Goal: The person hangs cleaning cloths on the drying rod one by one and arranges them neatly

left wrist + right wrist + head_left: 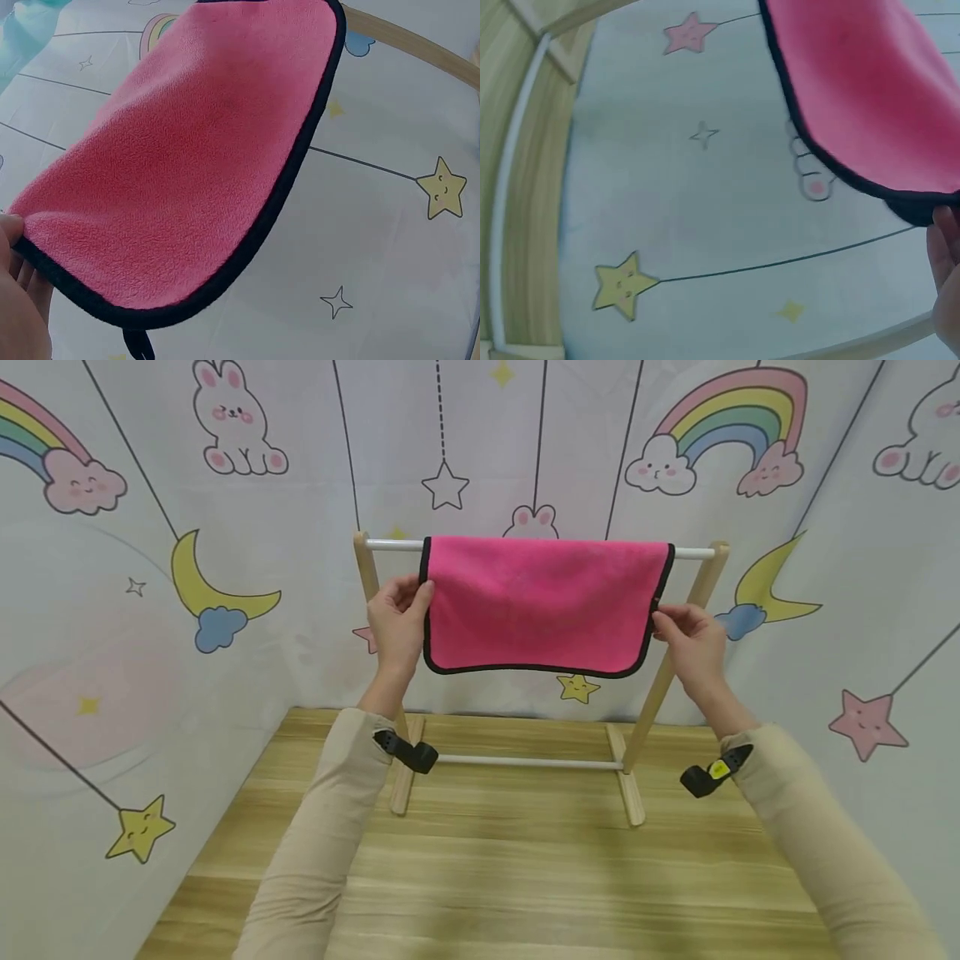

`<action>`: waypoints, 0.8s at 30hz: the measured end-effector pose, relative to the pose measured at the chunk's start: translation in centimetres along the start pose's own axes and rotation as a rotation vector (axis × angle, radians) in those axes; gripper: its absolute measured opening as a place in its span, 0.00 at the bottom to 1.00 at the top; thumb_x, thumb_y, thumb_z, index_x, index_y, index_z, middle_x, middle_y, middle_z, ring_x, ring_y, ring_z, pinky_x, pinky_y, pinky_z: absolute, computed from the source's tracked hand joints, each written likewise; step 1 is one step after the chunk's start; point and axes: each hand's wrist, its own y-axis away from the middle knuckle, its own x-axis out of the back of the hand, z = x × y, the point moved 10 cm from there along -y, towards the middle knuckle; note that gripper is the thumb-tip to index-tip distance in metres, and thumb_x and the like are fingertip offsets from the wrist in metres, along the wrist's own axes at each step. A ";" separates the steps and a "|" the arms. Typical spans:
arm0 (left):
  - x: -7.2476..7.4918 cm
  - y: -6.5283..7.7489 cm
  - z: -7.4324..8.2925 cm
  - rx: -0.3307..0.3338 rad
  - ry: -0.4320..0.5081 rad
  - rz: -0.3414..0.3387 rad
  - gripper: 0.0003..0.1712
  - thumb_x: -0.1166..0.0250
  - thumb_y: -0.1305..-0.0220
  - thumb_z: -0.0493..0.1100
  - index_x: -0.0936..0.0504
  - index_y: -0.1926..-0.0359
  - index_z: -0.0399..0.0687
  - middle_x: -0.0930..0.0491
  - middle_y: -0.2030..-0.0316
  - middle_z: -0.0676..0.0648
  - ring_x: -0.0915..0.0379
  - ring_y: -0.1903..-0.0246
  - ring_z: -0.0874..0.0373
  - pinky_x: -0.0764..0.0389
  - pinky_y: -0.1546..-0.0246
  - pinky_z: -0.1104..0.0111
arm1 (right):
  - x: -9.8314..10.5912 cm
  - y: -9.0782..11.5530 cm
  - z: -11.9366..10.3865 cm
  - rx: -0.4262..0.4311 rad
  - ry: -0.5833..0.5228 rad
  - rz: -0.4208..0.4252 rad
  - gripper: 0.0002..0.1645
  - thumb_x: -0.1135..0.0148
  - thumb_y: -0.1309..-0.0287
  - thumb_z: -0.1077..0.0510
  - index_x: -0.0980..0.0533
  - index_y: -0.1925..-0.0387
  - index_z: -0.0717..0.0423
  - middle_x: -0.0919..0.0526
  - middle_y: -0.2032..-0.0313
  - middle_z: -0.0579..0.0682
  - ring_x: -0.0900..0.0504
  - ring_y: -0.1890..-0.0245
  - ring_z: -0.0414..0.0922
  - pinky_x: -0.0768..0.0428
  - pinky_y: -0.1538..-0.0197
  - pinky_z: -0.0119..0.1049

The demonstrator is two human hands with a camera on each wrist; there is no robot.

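Note:
A pink towel (540, 606) with black edging hangs over the white top bar (693, 553) of a small wooden rack. My left hand (399, 618) pinches the towel's left edge between thumb and fingers, a little below the bar. On the opposite side, my right hand (692, 639) pinches the right edge at a slightly lower height. In the left wrist view the towel (187, 165) spreads out from the thumb, and a black loop (138, 343) dangles beneath its border. The right wrist view shows the rounded corner of the towel (877, 97), with fingertips at its black border.
Wooden legs (663, 693) hold up the rack on both sides, with feet on the wood-grain tabletop (525, 877). A lower white bar (525, 762) joins them. Behind and beside stands a white cloth backdrop (315, 485) printed with rabbits, stars and rainbows.

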 end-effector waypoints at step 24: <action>-0.1 -0.8 -0.3 0.076 0.067 0.014 0.15 0.36 0.44 0.38 0.21 0.58 0.32 0.21 0.67 0.46 0.26 0.69 0.65 0.22 0.62 0.77 | 0.2 -0.8 0.4 0.001 0.018 0.055 0.06 0.37 0.49 0.67 0.20 0.70 0.54 0.19 0.75 0.37 0.23 0.75 0.31 0.24 0.69 0.18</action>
